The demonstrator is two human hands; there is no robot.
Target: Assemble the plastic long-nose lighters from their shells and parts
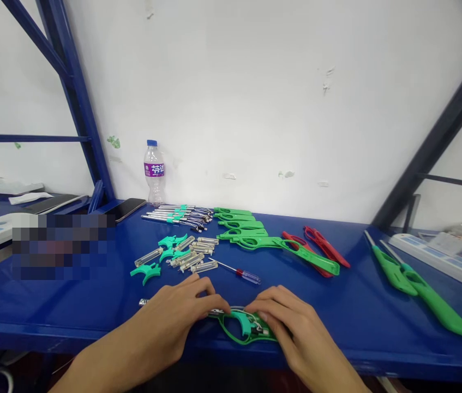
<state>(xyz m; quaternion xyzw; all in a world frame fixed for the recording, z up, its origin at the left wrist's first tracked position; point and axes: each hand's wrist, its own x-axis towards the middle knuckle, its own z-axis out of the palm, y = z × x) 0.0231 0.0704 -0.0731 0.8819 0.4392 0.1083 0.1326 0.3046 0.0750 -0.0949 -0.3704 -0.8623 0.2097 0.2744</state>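
Observation:
A green lighter shell half [235, 339] lies at the table's front edge with its inner side up. Inside it sit a teal trigger [246, 325], thin wires and a small dark part [261, 330]. My left hand [177, 314] is closed around the metal tube end of this lighter, whose tip [144, 302] sticks out at the left. With fingertips pressed at the wires and the handle end, my right hand [290, 322] grips the shell from the right. Both palms hide part of the lighter.
Beyond my hands lie teal triggers [147, 271], clear fuel tubes [192, 259], a screwdriver [249, 275], metal tubes with wires [177, 214], green shells [251, 234] and red shells [324, 248]. Assembled lighters [423, 295] lie right. A bottle [155, 174] and phone [126, 209] stand near the wall.

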